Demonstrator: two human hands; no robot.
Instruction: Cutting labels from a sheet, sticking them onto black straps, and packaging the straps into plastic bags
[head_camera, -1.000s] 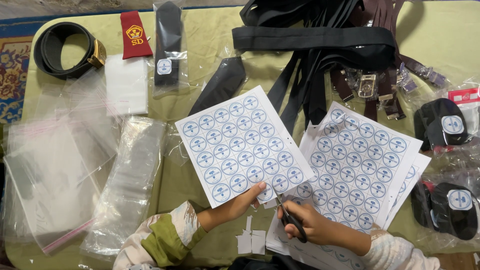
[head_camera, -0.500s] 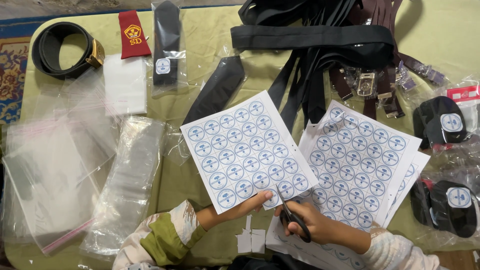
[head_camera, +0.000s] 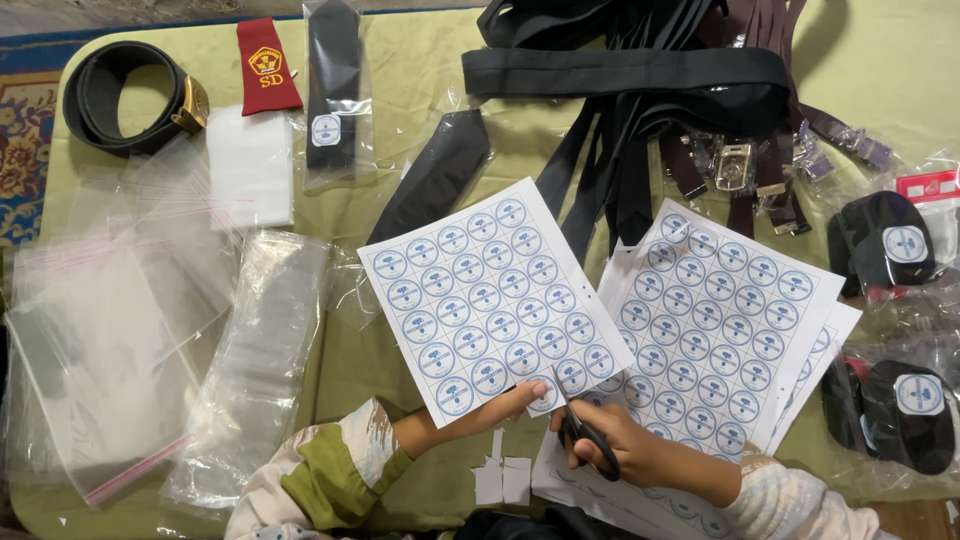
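My left hand pinches the lower edge of a white sheet printed with rows of round blue-ringed labels and holds it tilted above the table. My right hand grips black-handled scissors, whose blades meet the sheet's bottom edge between two labels. A few small white paper offcuts lie under my hands.
A stack of similar label sheets lies to the right. Clear plastic bags cover the left side. Black straps and ties, a coiled black belt, a red tie and bagged black caps lie on the green cloth.
The sheet in my left hand has shifted slightly right and turned. The scissors have moved up to its bottom edge.
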